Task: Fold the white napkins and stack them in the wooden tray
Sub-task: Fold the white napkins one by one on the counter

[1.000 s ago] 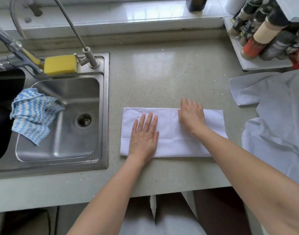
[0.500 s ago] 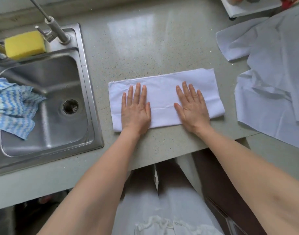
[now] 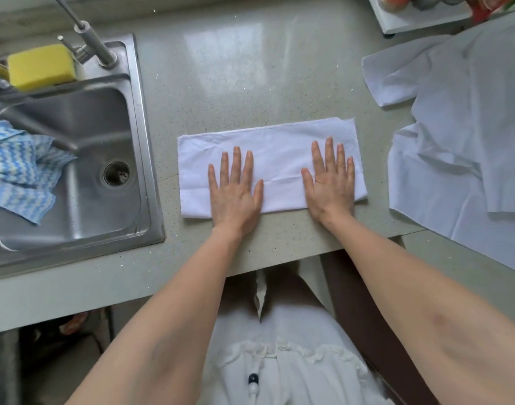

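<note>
worktop [image 3: 227, 71] holds it all | pile of loose napkins [image 3: 461, 135] waits at right | folded napkin [image 3: 268, 147] lies in the middle | left hand [image 3: 236, 191], right hand [image 3: 331, 182] press flat, fingers straight, slightly spread, to smooth the fold | tray not seen

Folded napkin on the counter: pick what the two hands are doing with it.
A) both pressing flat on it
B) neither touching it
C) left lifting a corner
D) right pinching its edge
A: the left hand and right hand lie with straight, spread fingers flat on the folded napkin.
</note>
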The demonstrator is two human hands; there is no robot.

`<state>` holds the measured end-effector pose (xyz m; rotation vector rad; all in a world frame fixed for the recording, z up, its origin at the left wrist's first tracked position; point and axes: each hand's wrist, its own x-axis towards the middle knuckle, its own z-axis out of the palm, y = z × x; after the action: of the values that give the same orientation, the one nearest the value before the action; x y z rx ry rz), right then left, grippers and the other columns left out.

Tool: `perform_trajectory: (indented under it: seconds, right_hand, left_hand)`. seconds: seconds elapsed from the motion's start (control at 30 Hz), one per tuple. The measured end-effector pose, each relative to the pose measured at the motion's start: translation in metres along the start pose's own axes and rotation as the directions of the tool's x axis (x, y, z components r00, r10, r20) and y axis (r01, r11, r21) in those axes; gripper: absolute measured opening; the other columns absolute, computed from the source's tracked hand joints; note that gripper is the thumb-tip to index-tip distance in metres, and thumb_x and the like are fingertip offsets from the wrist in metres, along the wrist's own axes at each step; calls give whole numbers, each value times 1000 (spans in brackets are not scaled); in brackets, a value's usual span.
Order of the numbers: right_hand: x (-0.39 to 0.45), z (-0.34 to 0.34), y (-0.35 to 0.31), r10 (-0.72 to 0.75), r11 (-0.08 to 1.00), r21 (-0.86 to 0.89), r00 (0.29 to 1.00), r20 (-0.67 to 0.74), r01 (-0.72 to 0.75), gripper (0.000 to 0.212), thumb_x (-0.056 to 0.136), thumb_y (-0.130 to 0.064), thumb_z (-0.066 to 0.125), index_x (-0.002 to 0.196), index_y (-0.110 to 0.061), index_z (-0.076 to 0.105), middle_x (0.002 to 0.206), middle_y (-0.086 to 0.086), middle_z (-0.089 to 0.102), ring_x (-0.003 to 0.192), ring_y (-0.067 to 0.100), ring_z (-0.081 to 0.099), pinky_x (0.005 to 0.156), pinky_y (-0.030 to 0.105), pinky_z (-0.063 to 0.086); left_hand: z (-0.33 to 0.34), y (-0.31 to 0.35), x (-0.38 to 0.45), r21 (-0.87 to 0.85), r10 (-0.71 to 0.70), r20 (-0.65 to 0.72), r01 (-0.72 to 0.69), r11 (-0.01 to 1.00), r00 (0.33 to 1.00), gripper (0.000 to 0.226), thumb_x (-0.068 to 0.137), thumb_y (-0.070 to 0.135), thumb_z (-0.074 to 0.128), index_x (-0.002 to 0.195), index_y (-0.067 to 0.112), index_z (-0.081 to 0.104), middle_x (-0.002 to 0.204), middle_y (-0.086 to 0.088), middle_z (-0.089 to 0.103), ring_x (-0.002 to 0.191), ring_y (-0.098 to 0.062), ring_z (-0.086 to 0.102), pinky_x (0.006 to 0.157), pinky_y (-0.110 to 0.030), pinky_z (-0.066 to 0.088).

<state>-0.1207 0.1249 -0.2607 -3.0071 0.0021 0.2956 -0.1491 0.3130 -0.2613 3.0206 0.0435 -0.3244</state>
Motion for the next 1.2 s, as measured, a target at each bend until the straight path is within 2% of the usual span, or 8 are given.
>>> perform_trajectory:
  seconds: [0.23, 0.37, 0.43, 0.53, 0.67, 0.87, 1.03, 1.2]
  right_hand:
    - [3, -1, 1, -5, 1000, -13, 1000, 21, 6, 60, 100, -48, 15, 153, -27, -7, 160, 1, -15, 147, 20, -15, 119, 40, -8]
    - [3, -2, 1, 10, 1000, -12, 1000, 20, -10, 61, 100, -48, 15, 153, -26, -7, 160, 1, -15, 147, 19, -15, 119, 39, -11]
    - [2, -3, 4, -19, 1000, 0, 1000, 20, 19, 61, 100, -48, 16, 152, -27, -8, 160, 0, -16, 147, 18, -16, 117, 37, -14]
    - [3, -7, 23, -98, 995, 19, 995, 35, 98, 60, 101, -46, 18, 152, -27, -7, 160, -2, -15, 146, 15, -15, 117, 34, -15]
    - [9, -22, 65, 26, 998, 57, 998, 63, -29, 62, 101, -43, 21, 153, -20, -5, 160, -1, -12, 147, 13, -13, 119, 35, -10]
    - [67, -61, 46, -139, 982, 122, 988, -71, 147, 49, 97, -16, 42, 145, -7, 32, 154, 13, 26, 144, 26, 20, 116, 35, 8]
    - [111, -72, 21, -301, 953, 49, 954, 2, 300, 24, 88, -8, 51, 111, -9, 59, 113, 15, 60, 110, 30, 50, 101, 34, 29]
    - [108, -77, 33, -171, 985, 2, 984, -50, 171, 21, 88, 2, 47, 98, -8, 62, 102, 16, 66, 97, 33, 58, 88, 36, 39]
  left_hand:
    - [-13, -40, -6, -7, -147, 64, 147, 989, 987, 73, 93, 62, 9, 150, 25, -17, 157, -7, -24, 145, -29, -21, 115, -52, -14]
    - [-39, -38, 16, -10, 323, 162, -326, 945, 932, 98, 84, 74, 38, 152, 23, -10, 159, -6, -21, 144, -29, -24, 115, -46, -15]
    - [-51, -25, 36, -59, 398, 294, -399, 915, 869, 115, 74, 74, 56, 152, 25, -11, 158, -1, -23, 144, -27, -24, 117, -47, -11]
    - [-61, -10, 54, -83, 287, 431, -279, 957, 856, 136, 59, 67, 76, 150, 28, -17, 156, 4, -27, 144, -26, -25, 116, -53, -8]
    - [-70, 4, 54, -29, 190, 474, -200, 979, 860, 147, 51, 61, 84, 149, 27, -20, 155, 6, -31, 143, -26, -26, 112, -64, -3]
    - [-76, 12, 50, 3, 141, 500, -165, 986, 854, 149, 50, 61, 84, 150, 25, -20, 154, 5, -32, 143, -28, -27, 110, -68, 0]
    - [-76, 11, 50, 16, 150, 510, -184, 983, 847, 149, 51, 63, 83, 149, 24, -21, 154, 4, -33, 142, -29, -28, 110, -70, 1]
    - [-73, 5, 54, 38, 188, 509, -240, 970, 840, 150, 49, 64, 83, 148, 26, -23, 153, 6, -34, 142, -28, -29, 110, -69, 2]
